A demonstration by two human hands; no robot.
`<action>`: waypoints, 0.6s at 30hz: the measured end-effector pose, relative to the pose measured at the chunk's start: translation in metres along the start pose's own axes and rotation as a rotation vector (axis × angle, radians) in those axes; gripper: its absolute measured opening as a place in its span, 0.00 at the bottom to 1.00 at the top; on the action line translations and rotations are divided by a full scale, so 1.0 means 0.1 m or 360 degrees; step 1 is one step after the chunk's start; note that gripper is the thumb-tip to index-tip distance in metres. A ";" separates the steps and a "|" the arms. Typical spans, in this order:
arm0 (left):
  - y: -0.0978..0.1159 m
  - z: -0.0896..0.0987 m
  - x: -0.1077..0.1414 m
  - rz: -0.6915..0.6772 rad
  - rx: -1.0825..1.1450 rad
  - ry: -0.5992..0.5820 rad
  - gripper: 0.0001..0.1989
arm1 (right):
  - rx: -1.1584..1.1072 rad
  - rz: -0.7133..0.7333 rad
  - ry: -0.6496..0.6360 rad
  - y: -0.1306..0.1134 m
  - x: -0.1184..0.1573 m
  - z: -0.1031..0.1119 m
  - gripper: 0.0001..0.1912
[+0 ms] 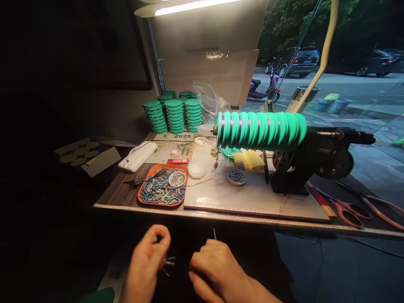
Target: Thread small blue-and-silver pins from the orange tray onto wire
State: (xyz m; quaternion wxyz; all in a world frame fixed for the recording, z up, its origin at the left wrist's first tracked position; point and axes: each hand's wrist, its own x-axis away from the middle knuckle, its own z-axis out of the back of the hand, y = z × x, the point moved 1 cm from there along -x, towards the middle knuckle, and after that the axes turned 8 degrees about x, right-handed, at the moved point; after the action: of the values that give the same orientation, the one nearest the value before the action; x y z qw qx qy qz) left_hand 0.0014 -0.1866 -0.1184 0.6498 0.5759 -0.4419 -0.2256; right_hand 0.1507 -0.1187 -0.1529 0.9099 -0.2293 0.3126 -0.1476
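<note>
Below the table's front edge, my left hand point(148, 259) is closed, its thumb and forefinger curled together. Several thin, pale metal pieces point(169, 262) stick out beside its fingers; what they belong to is too small to tell. To its right my right hand point(217, 267) is also closed, back of the hand up. A thin grey tip point(214, 233) rises above its knuckles, and the rest is hidden in the fist. The two hands are apart. Beyond them, an orange tray point(140, 198) holds small grey and blue parts and a round dish of silvery bits point(177, 179).
A black winding machine point(290, 179) carries a row of green spools point(261, 130). Stacked green spools point(174, 115) stand at the back left. A round tin point(236, 177), white case point(138, 156) and red-handled scissors point(349, 213) lie on the table point(109, 195).
</note>
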 end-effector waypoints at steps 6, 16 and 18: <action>0.02 0.27 -0.12 0.0158 0.0050 -0.0173 0.20 | 0.0094 -0.0175 0.0348 0.00 -0.03 0.07 0.15; -0.09 -0.18 0.05 0.0152 0.0375 -0.0103 0.14 | 0.0306 0.0021 0.0519 0.00 -0.06 0.01 0.15; -0.08 -0.17 0.07 0.0258 0.0553 -0.0184 0.13 | 0.0336 0.0078 0.0517 0.01 -0.06 0.04 0.14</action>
State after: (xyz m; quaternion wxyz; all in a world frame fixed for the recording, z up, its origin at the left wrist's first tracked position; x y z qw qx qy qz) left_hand 0.0204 -0.1848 -0.1228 0.5301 0.6280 -0.5557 -0.1256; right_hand 0.1487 -0.1141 -0.1480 0.8697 -0.0981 0.4437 -0.1926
